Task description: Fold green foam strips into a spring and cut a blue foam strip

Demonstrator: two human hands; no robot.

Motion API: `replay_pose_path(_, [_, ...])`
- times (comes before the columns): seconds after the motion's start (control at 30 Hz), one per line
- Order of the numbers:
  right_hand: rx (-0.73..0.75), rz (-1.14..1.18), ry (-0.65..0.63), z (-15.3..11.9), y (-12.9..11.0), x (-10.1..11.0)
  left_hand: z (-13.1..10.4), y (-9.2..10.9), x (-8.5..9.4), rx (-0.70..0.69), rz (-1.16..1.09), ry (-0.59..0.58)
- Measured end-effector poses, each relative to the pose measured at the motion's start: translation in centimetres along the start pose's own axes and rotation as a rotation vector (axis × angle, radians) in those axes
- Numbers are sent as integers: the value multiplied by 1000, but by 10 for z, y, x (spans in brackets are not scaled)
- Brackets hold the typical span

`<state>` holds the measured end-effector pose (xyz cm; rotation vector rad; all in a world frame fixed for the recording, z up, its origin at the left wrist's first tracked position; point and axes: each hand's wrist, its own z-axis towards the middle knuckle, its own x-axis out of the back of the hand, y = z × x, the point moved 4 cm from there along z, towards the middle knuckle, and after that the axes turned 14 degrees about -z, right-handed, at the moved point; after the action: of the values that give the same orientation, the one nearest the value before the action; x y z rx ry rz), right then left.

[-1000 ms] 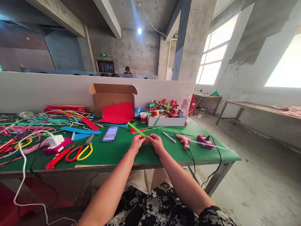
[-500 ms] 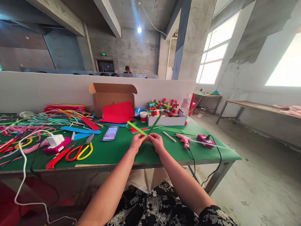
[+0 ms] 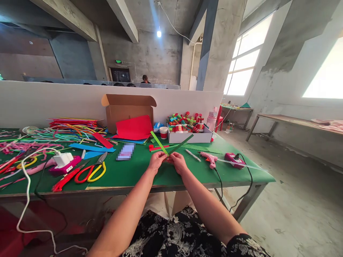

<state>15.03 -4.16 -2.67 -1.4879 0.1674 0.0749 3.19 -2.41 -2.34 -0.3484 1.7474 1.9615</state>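
Observation:
My left hand (image 3: pixel 158 160) and my right hand (image 3: pixel 177 160) meet above the front of the green table, fingertips close together. From the left fingers a light green paper strip (image 3: pixel 159 142) slants up to the left. A dark green paper strip (image 3: pixel 182 144) rises up to the right from the right fingers. Together the strips form a V, with their lower ends hidden in the pinched fingers. I cannot tell whether they are one folded piece. Beyond my hands lie a red strip (image 3: pixel 153 147) and more green strips (image 3: pixel 203 148) on the table.
Right of my hands are a pen (image 3: pixel 193 155) and a pink glue gun (image 3: pixel 209 159) with its cord. Scissors (image 3: pixel 92 172) lie left. Behind stand a white box of small colourful figures (image 3: pixel 190 137), a paper cup (image 3: pixel 163 132) and a cardboard box (image 3: pixel 128 103).
The light green strip has swung more upright. The dark green strip has tilted further to the right. My hands stay in nearly the same place.

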Motion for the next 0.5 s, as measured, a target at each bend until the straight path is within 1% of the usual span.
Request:
replay_pose_path(0.3, [-5,12,-11,-2,-3,-1,0,2,1,-48,38,24])
replay_pose_path(0.5, [14,20,-27,-6,-6,-3,0,2,2,-43,50,24])
